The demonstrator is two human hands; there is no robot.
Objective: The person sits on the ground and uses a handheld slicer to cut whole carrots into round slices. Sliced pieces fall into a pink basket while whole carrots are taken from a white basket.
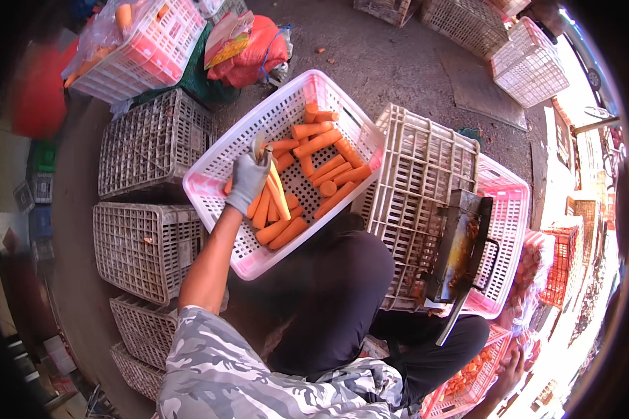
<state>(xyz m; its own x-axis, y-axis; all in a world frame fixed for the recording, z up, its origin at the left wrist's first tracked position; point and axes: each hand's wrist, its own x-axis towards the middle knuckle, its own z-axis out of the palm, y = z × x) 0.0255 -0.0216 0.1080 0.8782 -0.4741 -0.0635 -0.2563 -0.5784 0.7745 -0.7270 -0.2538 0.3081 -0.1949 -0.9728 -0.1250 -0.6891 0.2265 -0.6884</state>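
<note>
My left hand [249, 180], in a grey glove, is over a white-and-pink perforated plastic crate [209, 152]. It grips a long, pale-orange carrot [276, 196] whose lower end points down into the crate. Whole and cut carrots [320, 142] lie loosely inside around it. Low at the right, my bare right hand [511, 369] is beside a pink-red basket of small carrot pieces [469, 374]. Its fingers are partly hidden and in glare, so I cannot make out whether they hold anything.
On an overturned grid crate [419, 167] to my right sits a metal cutting device [458, 246] with a long handle. Grid crates [136, 152] line my left side. A crate of bagged carrots [141, 63] and a red mesh sack [251, 57] stand ahead.
</note>
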